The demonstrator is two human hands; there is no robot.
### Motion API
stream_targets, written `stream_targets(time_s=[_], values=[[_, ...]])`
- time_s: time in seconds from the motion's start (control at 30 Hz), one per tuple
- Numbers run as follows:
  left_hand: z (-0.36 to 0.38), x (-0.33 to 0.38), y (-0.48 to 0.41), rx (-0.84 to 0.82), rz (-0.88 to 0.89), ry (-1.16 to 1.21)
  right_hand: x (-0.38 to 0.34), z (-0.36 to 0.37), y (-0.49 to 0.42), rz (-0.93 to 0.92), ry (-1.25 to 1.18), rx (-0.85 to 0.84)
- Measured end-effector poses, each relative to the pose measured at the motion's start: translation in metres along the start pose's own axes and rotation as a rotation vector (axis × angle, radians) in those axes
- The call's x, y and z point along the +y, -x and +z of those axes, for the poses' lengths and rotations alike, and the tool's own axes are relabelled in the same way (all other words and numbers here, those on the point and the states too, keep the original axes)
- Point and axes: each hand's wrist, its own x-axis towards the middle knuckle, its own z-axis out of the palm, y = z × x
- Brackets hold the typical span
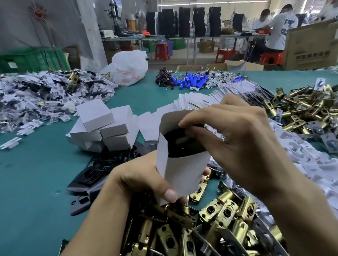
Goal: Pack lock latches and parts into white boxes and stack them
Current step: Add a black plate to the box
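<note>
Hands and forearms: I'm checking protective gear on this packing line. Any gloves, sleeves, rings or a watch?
None visible. The left hand and right hand are ungloved, with no rings showing; both forearms are uncovered to the frame edge, without sleeve, watch or wristband.

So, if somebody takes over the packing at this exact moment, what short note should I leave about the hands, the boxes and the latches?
Left hand: grips the open white box from below, mouth up.
Right hand: pinches a dark part at the box mouth; the part is partly inside.
Things: closed white boxes piled behind on the green table; brass latches heaped in front; flat box blanks fanned further back.
Done: several boxes closed and piled.
Left: seat the part, close this box, add it to the pile. Whether a latch is already inside cannot be seen.
</note>
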Motion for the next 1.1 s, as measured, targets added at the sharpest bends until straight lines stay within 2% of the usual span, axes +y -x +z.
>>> stream_targets(time_s=[0.13, 0.2, 0.27, 0.4, 0.53, 0.7, 0.77, 0.83, 0.93, 1.1], values=[[-0.005, -0.003, 0.001, -0.094, 0.042, 0.078, 0.004, 0.001, -0.001, 0.094, -0.099, -0.090], [-0.005, -0.004, 0.001, -0.061, 0.056, 0.110, 0.009, -0.003, -0.001, 0.179, -0.282, -0.141], [-0.006, -0.005, 0.002, -0.034, 0.062, 0.154, 0.011, -0.004, -0.002, 0.215, -0.365, -0.160], [-0.007, -0.007, 0.003, -0.014, 0.083, 0.226, 0.011, 0.002, -0.004, 0.193, -0.377, -0.099], [-0.008, -0.008, 0.003, -0.055, 0.105, 0.229, 0.013, 0.000, -0.006, 0.161, -0.419, 0.048], [-0.008, -0.006, 0.001, 0.053, 0.119, 0.065, 0.007, -0.006, -0.007, -0.047, -0.323, 0.151], [-0.008, -0.004, -0.002, -0.015, 0.178, 0.053, 0.006, -0.008, -0.006, -0.099, -0.296, 0.142], [-0.010, -0.003, -0.003, -0.101, 0.196, 0.045, 0.006, -0.009, -0.006, -0.122, -0.260, 0.110], [-0.007, 0.000, -0.001, 0.044, 0.139, 0.023, 0.005, -0.009, -0.004, -0.164, -0.166, 0.074], [-0.004, 0.001, -0.003, 0.086, 0.118, 0.001, 0.006, -0.007, -0.004, -0.095, -0.081, 0.058]])
